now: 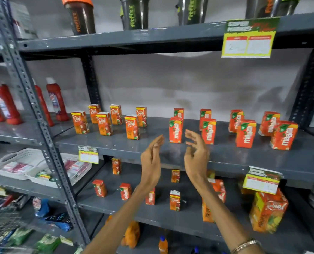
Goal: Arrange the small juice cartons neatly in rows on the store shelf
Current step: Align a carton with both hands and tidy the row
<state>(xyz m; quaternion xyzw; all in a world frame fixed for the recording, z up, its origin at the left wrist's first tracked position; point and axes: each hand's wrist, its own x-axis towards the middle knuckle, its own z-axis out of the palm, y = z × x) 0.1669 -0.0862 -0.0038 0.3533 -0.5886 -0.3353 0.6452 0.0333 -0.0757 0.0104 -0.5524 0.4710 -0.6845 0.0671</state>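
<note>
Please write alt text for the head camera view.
Two empty hands, left hand and right hand, reach toward a grey shelf where small orange juice cartons stand upright in two loose rows.

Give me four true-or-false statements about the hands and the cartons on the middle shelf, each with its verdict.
1. Both hands are empty. True: the left hand and right hand hold nothing.
2. The Maaza cartons stand to the right of the Real cartons. True.
3. The right hand grips a Maaza carton. False: its fingers are spread, apart from it.
4. The cartons on the middle shelf lie flat. False: they stand upright.
</note>
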